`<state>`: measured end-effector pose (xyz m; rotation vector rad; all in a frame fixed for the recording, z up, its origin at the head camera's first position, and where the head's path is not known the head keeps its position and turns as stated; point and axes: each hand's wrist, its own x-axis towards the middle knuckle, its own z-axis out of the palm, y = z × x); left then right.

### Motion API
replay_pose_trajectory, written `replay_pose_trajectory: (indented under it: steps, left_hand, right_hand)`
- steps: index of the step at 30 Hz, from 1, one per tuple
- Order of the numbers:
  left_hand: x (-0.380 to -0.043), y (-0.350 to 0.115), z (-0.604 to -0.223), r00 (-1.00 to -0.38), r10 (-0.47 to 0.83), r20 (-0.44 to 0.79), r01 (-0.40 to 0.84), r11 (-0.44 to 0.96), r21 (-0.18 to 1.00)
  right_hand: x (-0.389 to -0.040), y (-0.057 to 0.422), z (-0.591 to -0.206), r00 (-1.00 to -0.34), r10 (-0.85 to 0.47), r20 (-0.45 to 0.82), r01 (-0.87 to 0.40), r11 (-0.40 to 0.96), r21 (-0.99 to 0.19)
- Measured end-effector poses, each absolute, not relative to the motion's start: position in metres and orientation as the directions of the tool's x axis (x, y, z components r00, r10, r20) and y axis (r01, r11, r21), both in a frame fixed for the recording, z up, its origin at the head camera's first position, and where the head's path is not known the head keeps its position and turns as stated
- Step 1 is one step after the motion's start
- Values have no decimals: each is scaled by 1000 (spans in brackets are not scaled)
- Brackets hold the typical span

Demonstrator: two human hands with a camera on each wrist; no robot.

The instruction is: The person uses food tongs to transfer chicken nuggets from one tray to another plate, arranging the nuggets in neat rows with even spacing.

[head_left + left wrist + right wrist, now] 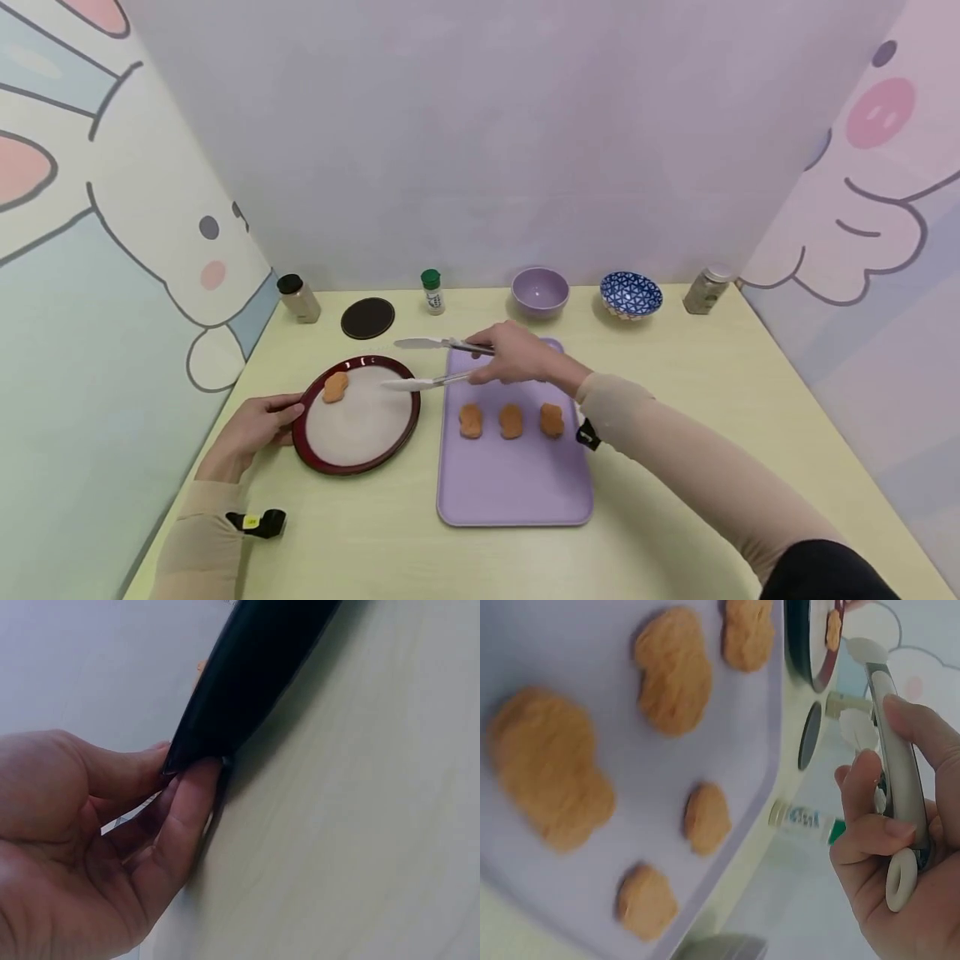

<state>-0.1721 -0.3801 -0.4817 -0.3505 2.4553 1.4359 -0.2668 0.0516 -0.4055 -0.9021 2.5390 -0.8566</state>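
My left hand [253,429] pinches the left rim of a dark-red-rimmed white plate [360,425]. In the left wrist view the thumb lies on the rim and fingers are under it. One chicken nugget [335,387] lies on the plate, at its upper left. My right hand [517,354] grips a pair of tongs [904,757] with pale tips. The tips are spread apart, with nothing between them, near the plate's right side. Below the hand is a purple tray [513,492] bearing several nuggets [512,422]; the right wrist view shows some that the hand hides in the head view.
Along the back stand a black-lidded jar [300,300], a green-capped shaker [432,292], a purple bowl [540,292], a blue patterned bowl [631,295] and a silver-lidded jar [707,289]. A dark round coaster [367,318] lies behind the plate. Walls bound the table's back and sides.
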Motion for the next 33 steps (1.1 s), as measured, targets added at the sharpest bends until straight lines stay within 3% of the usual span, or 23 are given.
replay_pose_trajectory:
  steps: [9, 16, 25, 33]
  left_hand:
    - [-174, -381, -480, -935, -65, -347, -335, 478, 812]
    - [-171, -379, -480, -931, -73, -359, -349, 474, 808]
    - [-171, -378, -483, -931, -73, -357, -348, 469, 812]
    - [-170, -378, -482, -931, -75, -357, -348, 471, 811]
  right_hand:
    - [-274, 130, -395, -745, -664, -61, -485, 602, -634]
    - [-274, 177, -396, -768, -630, -116, -455, 664, -594]
    - [-275, 209, -404, -794, -581, -180, -404, 725, -558]
    - [-283, 222, -407, -764, -617, -190, -444, 716, -538]
